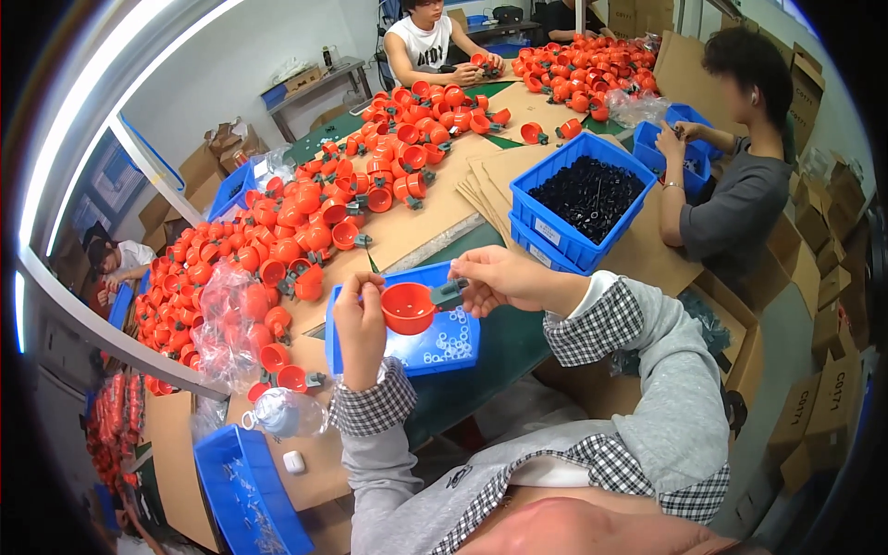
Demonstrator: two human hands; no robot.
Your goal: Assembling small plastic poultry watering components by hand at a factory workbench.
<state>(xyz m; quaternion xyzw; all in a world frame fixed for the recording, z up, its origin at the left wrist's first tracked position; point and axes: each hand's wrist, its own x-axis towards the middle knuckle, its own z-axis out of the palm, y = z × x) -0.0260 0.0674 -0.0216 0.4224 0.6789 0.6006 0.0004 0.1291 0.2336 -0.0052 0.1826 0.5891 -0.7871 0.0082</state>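
Observation:
A small red cup [407, 310] with a grey-green fitting [449, 294] on its right side is held up between my two hands. My left hand [359, 319] is closed, its fingertips at the cup's left rim. The thumb and fingers of my right hand [504, 279] pinch around the fitting; whether they also hold a small part is too fine to see. Below the cup stands a blue tray [407, 363] with several small white rings [450, 344] in it.
Many red cups [305, 208] pile up ahead and left, some under clear plastic [227, 324]. A blue bin [555, 227] of black parts [587, 196] stands front right. Another blue bin [250, 499] and a white case [294, 462] lie near left. Co-workers [745, 157] sit around the table.

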